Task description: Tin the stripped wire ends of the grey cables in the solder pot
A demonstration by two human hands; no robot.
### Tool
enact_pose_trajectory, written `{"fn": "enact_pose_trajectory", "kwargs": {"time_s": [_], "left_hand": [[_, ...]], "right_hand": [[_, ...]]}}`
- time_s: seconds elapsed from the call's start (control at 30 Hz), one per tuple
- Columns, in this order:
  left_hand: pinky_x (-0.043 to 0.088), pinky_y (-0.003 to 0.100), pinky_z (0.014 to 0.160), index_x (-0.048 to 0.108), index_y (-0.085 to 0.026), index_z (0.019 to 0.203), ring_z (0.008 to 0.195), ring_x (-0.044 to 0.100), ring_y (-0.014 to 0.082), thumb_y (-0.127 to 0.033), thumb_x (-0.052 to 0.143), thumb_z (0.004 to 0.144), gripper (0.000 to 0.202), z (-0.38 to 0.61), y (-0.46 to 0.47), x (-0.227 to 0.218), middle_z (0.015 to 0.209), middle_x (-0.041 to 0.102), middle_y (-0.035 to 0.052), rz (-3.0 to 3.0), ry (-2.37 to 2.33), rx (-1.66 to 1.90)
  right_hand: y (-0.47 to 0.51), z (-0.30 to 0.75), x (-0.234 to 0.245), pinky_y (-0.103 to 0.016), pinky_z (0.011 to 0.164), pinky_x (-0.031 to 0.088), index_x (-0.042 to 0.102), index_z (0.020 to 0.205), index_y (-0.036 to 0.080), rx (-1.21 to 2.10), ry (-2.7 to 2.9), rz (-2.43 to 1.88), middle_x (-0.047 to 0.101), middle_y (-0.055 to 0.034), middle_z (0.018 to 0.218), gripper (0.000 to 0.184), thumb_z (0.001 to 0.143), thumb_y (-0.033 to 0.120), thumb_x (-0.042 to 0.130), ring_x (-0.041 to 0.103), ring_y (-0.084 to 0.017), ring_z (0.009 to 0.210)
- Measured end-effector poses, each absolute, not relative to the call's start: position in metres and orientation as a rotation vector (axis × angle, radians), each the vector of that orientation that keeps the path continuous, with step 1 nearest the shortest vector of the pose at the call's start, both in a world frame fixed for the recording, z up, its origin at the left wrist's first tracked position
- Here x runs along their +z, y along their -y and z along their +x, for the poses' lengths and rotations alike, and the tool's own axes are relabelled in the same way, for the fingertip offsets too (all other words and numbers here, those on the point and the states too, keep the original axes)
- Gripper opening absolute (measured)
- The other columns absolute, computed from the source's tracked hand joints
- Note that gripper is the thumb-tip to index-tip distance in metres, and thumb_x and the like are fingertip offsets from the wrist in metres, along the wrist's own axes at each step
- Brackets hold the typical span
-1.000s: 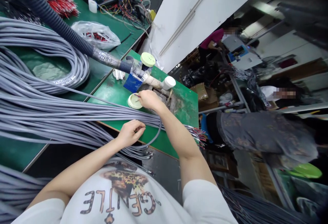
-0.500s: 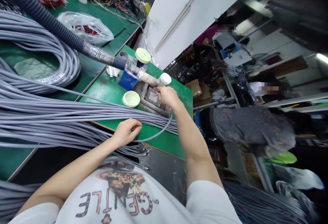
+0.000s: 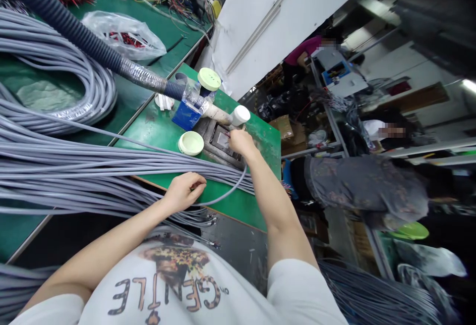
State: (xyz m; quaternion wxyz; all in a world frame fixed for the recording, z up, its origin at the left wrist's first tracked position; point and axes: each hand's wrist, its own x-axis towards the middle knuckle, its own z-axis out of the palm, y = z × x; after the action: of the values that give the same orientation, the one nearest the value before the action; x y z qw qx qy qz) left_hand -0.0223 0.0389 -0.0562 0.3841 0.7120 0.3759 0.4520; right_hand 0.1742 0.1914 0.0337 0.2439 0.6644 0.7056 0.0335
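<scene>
My right hand [image 3: 241, 143] is closed on the end of a grey cable [image 3: 232, 188], over a grimy square solder pot [image 3: 211, 152] with a shiny silvery surface [image 3: 223, 139]. Thin wire ends show at my fingertips, too small to make out. From that hand the cable curves back toward my left hand [image 3: 184, 189]. My left hand lies with curled fingers over a thick bundle of grey cables [image 3: 122, 159]; whether it grips one is hidden. A pale green round dish [image 3: 191, 143] stands beside the pot, and a white round container [image 3: 240, 115] is just behind my right hand.
A dark corrugated hose [image 3: 100, 55] reaches down to the pot beside a blue box [image 3: 186, 115]. Coiled grey cable [image 3: 100, 87] and a plastic bag [image 3: 124, 30] lie on the left bench. Several other people work at the right.
My right hand has shifted slightly left and down over the solder pot, and the cable's loop has moved a little left with it. My left hand stays in place.
</scene>
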Motion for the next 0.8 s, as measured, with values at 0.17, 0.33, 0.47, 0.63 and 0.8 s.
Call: {"fn": "enact_pose_trajectory", "kwargs": {"time_s": [0.17,0.33,0.47,0.63,0.8], "left_hand": [[0.044,0.022,0.060,0.063,-0.018,0.082,0.063,0.057,0.0122,-0.020,0.053,0.086,0.011,-0.022,-0.039,-0.053,0.070,0.063,0.0015,1.806,-0.963,1.132],[0.044,0.023,0.061,0.063,-0.018,0.081,0.064,0.057,0.0124,-0.020,0.053,0.086,0.011,-0.023,-0.039,-0.052,0.070,0.063,0.0018,1.796,-0.960,1.152],[0.043,0.023,0.060,0.066,-0.018,0.081,0.063,0.056,0.0121,-0.021,0.055,0.084,0.011,-0.022,-0.039,-0.053,0.070,0.064,0.0020,1.731,-0.950,1.161],[0.046,0.023,0.060,0.068,-0.017,0.083,0.063,0.058,0.0116,-0.029,0.068,0.075,0.014,-0.007,-0.036,-0.043,0.073,0.067,0.0022,1.142,-0.873,1.292],[0.043,0.019,0.052,0.066,-0.016,0.083,0.056,0.054,0.0084,-0.034,0.079,0.064,0.029,0.016,-0.027,-0.025,0.066,0.064,-0.0009,0.611,-0.702,1.356]], "right_hand": [[-0.193,0.172,0.030,-0.039,0.087,0.048,0.066,0.111,0.008,0.063,-1.927,1.816,0.065,-0.0267,0.113,0.032,0.087,0.016,0.046,0.063,-0.033,0.107],[-0.189,0.176,0.042,-0.035,0.084,0.047,0.066,0.105,0.008,0.072,-1.937,1.880,0.067,-0.0250,0.109,0.028,0.087,0.019,0.048,0.064,-0.031,0.103],[-0.158,0.185,0.062,-0.026,0.067,0.043,0.063,0.072,0.013,-0.139,-2.226,2.084,0.068,-0.0103,0.076,0.020,0.084,0.026,0.052,0.064,-0.021,0.077],[-0.083,0.167,0.070,-0.021,0.044,0.029,0.047,0.060,0.018,-1.144,-2.522,2.337,0.042,0.0063,0.044,0.029,0.082,0.035,0.055,0.038,-0.007,0.040],[-0.033,0.130,0.052,-0.019,0.038,0.028,0.055,0.069,0.017,-1.738,-2.493,2.393,0.045,0.0070,0.048,0.027,0.080,0.042,0.059,0.037,-0.005,0.038]]}}
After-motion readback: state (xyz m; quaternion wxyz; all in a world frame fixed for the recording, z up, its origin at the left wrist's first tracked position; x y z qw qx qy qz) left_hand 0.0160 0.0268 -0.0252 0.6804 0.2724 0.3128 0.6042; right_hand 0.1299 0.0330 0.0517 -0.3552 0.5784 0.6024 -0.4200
